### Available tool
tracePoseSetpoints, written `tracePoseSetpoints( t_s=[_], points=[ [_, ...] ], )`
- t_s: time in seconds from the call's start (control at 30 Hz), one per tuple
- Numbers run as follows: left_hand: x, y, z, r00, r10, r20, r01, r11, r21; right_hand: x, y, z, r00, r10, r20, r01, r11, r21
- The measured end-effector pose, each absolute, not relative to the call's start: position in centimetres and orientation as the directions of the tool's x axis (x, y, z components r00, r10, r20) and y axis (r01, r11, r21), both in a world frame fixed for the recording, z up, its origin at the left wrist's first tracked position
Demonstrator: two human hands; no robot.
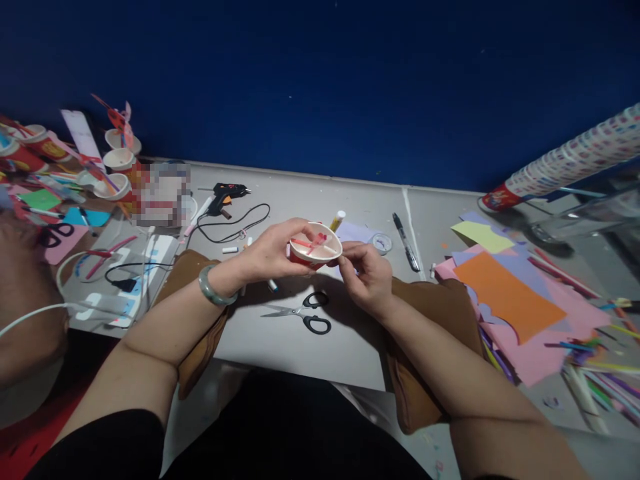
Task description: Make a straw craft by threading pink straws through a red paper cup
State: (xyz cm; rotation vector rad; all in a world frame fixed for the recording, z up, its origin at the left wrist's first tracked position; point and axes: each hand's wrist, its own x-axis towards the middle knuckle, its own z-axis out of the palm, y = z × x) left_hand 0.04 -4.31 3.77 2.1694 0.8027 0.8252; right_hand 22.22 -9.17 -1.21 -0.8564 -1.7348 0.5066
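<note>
A red-and-white paper cup (316,252) is tilted in my left hand (277,248), whose fingers and thumb wrap round its left side. Inside the cup lie pink-red strips that look like pieces of straw. My right hand (367,275) is closed at the cup's right side, thumb and forefinger pinched together by the rim. What those fingertips hold, if anything, is hidden. Below the cup, black-handled scissors (300,311) lie spread on the table. Just behind the cup stands a yellow tube with a white cap (337,221). A roll of clear tape (381,243) sits beyond my right hand.
A black glue gun (229,199) with its cord lies back left, near a white power strip (113,297). A black marker (406,243) and coloured paper sheets (510,293) are on the right. A long stack of paper cups (575,157) leans there. Another person's arm (30,293) shows at left.
</note>
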Motion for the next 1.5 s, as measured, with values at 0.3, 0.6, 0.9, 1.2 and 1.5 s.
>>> tracePoseSetpoints(
  t_s=[0.3,0.6,0.9,1.2,1.5],
  points=[
    [-0.4,-3.3,3.9,0.680,0.705,0.200,0.299,-0.515,0.803,22.4,-8.9,-1.0,-0.206,0.738,0.643,0.393,0.664,-0.636],
    [-0.7,-3.3,3.7,0.699,0.698,0.159,0.355,-0.531,0.769,22.6,-8.7,-1.6,-0.354,0.664,0.659,0.449,0.739,-0.503],
    [-0.8,-3.2,3.9,0.747,0.662,0.052,0.362,-0.472,0.804,22.7,-8.6,-1.9,-0.490,0.580,0.650,0.466,0.805,-0.367],
    [-0.4,-3.4,4.7,0.787,0.610,-0.094,0.394,-0.379,0.837,22.4,-8.9,-2.2,-0.501,0.536,0.680,0.516,0.816,-0.262],
    [0.0,-3.6,3.2,0.730,0.681,0.058,0.361,-0.456,0.814,21.8,-8.7,-1.9,-0.253,0.932,0.260,0.300,0.332,-0.894]
  ],
)
